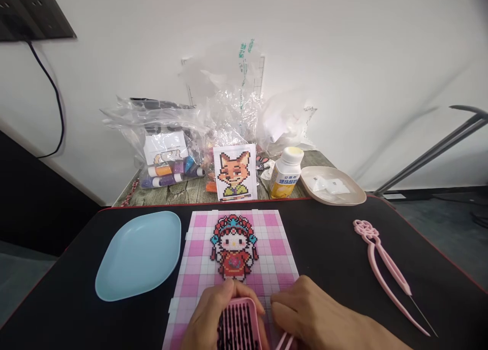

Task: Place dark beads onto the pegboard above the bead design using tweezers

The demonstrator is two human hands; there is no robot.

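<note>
My left hand (208, 314) is wrapped around a pink ribbed bead tray (254, 312) with rows of dark beads in its grooves, at the bottom of the view. Just right of it, my right hand (301, 309) is closed on pink tweezers (284, 342), whose slim arms show only in part. Both hands are over a pink-and-white checked pegboard (272, 248). On the board, above my hands, is a bead figure (233, 251) of a white cat in a red outfit and ornate headdress.
A blue tray (139, 256) lies left of the board. Pink flower-handled tweezers (385, 261) with a needle tip rest at right. Behind stand a fox pattern card (235, 172), a white bottle (286, 173), a beige dish (353, 193) and plastic bags (163, 121) containing small bottles.
</note>
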